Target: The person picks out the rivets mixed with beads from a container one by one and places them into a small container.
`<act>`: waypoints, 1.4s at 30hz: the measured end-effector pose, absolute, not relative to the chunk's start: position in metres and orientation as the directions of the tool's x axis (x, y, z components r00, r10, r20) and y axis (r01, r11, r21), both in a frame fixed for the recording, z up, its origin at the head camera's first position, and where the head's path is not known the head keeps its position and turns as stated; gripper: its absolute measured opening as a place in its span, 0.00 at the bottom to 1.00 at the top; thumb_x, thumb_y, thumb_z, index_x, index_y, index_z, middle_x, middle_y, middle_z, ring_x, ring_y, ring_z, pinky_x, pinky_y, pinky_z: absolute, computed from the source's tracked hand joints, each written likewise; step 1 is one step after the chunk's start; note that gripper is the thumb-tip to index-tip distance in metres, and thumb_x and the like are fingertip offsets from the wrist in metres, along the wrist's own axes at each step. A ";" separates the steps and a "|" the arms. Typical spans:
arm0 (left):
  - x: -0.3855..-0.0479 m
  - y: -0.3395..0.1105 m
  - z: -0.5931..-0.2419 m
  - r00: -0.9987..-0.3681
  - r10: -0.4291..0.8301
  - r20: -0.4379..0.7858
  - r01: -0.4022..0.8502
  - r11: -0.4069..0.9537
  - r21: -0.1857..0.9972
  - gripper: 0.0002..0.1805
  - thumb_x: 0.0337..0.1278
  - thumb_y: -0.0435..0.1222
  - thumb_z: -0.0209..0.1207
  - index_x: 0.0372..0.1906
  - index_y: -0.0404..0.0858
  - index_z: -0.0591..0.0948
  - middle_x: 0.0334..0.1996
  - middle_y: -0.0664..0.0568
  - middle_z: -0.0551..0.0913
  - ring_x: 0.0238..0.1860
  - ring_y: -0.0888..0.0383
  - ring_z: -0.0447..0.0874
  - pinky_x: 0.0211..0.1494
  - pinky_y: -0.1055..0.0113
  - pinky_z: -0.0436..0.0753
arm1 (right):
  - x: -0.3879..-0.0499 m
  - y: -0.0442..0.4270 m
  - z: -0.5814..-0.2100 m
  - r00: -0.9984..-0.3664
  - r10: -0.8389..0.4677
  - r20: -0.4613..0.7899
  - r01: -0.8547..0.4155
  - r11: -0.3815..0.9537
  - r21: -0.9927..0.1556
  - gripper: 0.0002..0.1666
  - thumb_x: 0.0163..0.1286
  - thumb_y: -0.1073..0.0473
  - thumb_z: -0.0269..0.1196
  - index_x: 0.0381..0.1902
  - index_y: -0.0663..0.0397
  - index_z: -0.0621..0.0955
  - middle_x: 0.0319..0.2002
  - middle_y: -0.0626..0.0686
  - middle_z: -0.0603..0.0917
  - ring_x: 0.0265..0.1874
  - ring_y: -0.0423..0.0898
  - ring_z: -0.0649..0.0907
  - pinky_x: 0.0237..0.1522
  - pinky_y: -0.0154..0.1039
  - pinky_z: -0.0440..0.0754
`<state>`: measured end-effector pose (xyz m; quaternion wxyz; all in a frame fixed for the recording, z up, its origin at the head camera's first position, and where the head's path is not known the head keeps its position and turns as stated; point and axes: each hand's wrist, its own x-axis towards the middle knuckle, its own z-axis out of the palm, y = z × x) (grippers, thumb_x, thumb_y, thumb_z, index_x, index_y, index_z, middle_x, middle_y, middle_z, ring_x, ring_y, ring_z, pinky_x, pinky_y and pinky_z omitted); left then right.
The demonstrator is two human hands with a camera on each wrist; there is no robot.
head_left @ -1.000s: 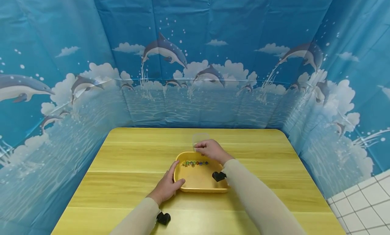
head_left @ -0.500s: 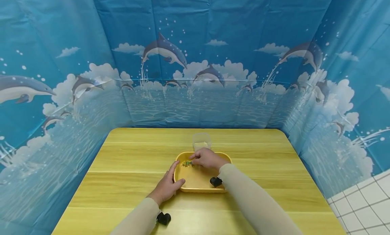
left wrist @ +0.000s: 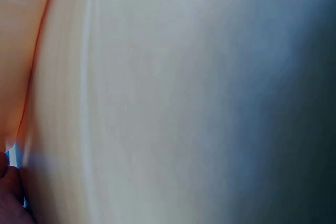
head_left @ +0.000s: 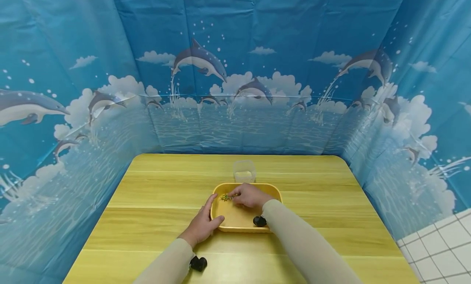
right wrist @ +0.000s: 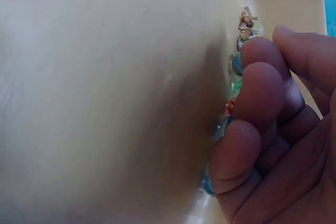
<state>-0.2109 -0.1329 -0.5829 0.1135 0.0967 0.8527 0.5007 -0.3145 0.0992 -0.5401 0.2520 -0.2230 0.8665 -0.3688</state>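
A shallow yellow tray (head_left: 235,222) lies on the table. My left hand (head_left: 200,226) holds its left front corner, thumb over the rim and fingers along the left side; the left wrist view catches only a sliver of that hand. Reaching into the tray, my right hand (head_left: 250,195) has its fingertips at a row of small glass marbles (right wrist: 230,107), which it partly hides. In the right wrist view its fingers are bent and nothing shows between them. Small gold-coloured pieces (right wrist: 247,27) lie at the row's left end, also visible as a little heap (head_left: 225,197) in the head view.
A clear plastic box (head_left: 244,171) stands just behind the tray. The wood-grain table (head_left: 154,186) extends around both. A blue curtain (head_left: 220,124) with dolphins encloses the back and sides.
My right hand has come from the clear box down and back into the tray, over the row of marbles. The box is now uncovered. My left hand stays on the tray.
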 end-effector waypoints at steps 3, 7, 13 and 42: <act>-0.211 -0.133 -0.583 -0.957 0.276 -0.092 0.053 0.476 0.878 0.45 0.76 0.49 0.60 0.87 0.55 0.48 0.68 0.34 0.69 0.57 0.51 0.83 0.62 0.52 0.81 | -0.314 0.099 -0.544 -0.777 -0.562 -0.283 -0.173 0.623 -0.763 0.19 0.75 0.61 0.65 0.61 0.48 0.88 0.16 0.44 0.75 0.14 0.40 0.70 0.22 0.34 0.71; -0.210 -0.132 -0.583 -0.959 0.268 -0.094 0.046 0.471 0.881 0.46 0.75 0.49 0.61 0.86 0.56 0.49 0.70 0.34 0.68 0.60 0.49 0.82 0.65 0.50 0.80 | -0.314 0.100 -0.550 -0.783 -0.550 -0.290 -0.161 0.631 -0.759 0.20 0.74 0.62 0.65 0.62 0.46 0.87 0.14 0.42 0.71 0.12 0.39 0.69 0.20 0.33 0.71; -0.211 -0.132 -0.582 -0.957 0.273 -0.100 0.040 0.466 0.884 0.46 0.76 0.48 0.60 0.87 0.56 0.48 0.72 0.34 0.67 0.61 0.50 0.83 0.66 0.51 0.80 | -0.314 0.099 -0.551 -0.782 -0.549 -0.296 -0.154 0.630 -0.761 0.21 0.74 0.63 0.65 0.62 0.47 0.87 0.13 0.43 0.71 0.11 0.39 0.69 0.18 0.32 0.70; -0.208 -0.131 -0.579 -0.960 0.260 -0.104 0.042 0.500 0.865 0.44 0.76 0.48 0.59 0.86 0.56 0.48 0.69 0.35 0.68 0.57 0.51 0.82 0.63 0.53 0.81 | -0.313 0.092 -0.555 -0.796 -0.537 -0.278 -0.195 0.663 -0.723 0.12 0.73 0.60 0.69 0.51 0.45 0.92 0.20 0.45 0.82 0.14 0.39 0.73 0.20 0.34 0.73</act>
